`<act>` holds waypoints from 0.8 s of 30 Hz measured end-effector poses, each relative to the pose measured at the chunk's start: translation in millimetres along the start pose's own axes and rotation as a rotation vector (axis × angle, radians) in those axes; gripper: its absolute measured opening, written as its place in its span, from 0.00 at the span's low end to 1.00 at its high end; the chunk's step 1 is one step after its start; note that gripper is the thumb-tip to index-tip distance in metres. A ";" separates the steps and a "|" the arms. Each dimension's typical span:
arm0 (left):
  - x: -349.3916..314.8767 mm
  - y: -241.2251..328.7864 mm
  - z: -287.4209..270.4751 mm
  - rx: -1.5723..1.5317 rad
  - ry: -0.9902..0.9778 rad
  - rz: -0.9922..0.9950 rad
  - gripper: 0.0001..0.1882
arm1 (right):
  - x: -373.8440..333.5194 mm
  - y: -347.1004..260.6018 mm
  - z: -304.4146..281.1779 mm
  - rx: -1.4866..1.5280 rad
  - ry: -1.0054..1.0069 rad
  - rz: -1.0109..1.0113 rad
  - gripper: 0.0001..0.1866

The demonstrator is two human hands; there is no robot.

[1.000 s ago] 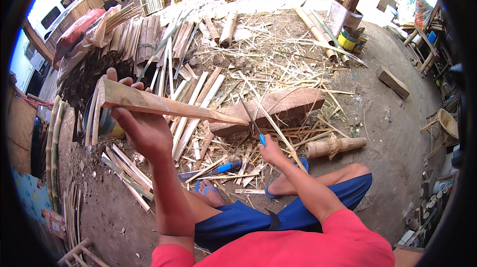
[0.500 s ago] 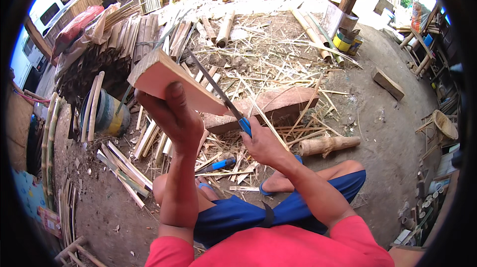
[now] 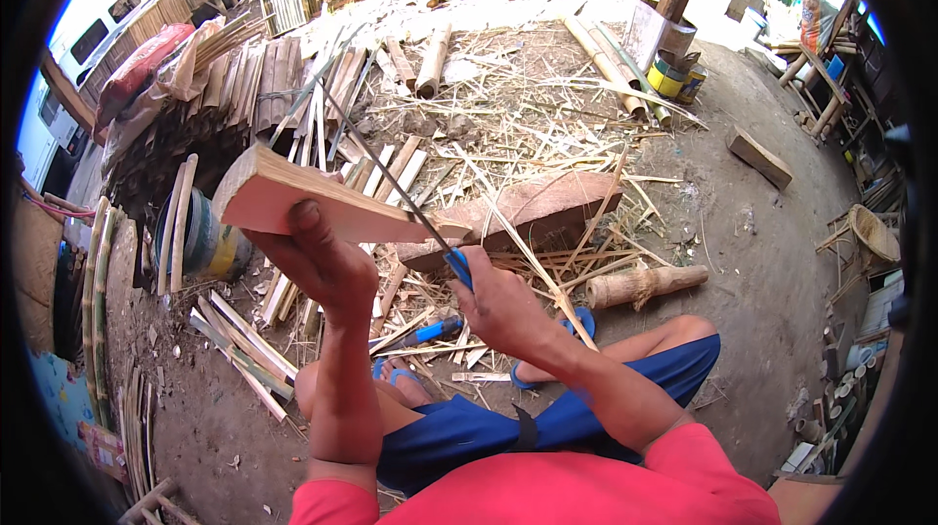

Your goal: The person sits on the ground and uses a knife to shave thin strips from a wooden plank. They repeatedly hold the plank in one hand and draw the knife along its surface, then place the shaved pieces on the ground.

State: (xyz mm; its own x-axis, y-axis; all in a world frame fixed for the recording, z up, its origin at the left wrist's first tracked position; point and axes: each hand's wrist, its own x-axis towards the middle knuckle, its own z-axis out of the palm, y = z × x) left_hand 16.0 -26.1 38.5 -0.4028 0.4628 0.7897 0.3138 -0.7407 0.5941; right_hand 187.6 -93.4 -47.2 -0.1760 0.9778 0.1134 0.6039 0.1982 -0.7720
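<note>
My left hand [image 3: 318, 261] grips a curved split piece of bamboo [image 3: 322, 201], held up in front of me with its pale inner face showing. My right hand [image 3: 503, 305] holds a long thin knife by its blue handle [image 3: 457, 268]. The blade [image 3: 381, 168] slants up and to the left across the top of the bamboo piece. Both hands are above a reddish wooden chopping block [image 3: 542, 212] that lies on the ground just beyond my knees.
Bamboo slats and shavings litter the ground ahead. A second blue-handled tool [image 3: 425, 333] lies by my feet. A short bamboo log [image 3: 645, 284] rests at the right, a bucket [image 3: 205, 242] with sticks at the left, paint cans [image 3: 674, 79] far right.
My right hand has come up from near the ground with the knife and laid its blade across the bamboo piece. My left hand turned that piece and drew it closer.
</note>
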 end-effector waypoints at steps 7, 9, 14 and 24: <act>7.2 0.1 -4.3 -0.263 -0.098 -0.047 0.26 | 3.4 154.3 77.7 -0.290 -0.145 0.636 0.17; 11.4 2.3 -5.1 -0.296 -0.135 -0.101 0.25 | 11.5 199.8 92.8 -0.146 -0.105 0.543 0.17; 24.7 7.7 -5.3 -0.455 -0.026 -0.370 0.35 | -2.9 145.3 75.7 -0.037 0.015 0.347 0.16; 29.1 17.4 45.7 -0.193 -0.025 0.127 0.30 | -7.0 -31.6 -24.6 0.160 0.468 -0.488 0.21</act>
State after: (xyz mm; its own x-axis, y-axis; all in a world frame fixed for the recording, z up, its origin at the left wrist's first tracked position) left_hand 49.0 -3.3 78.9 -0.3485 0.3704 0.8610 0.1892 -0.8719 0.4517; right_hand 188.8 -104.9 -8.2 -0.0224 0.7125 0.7013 0.4126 0.6456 -0.6427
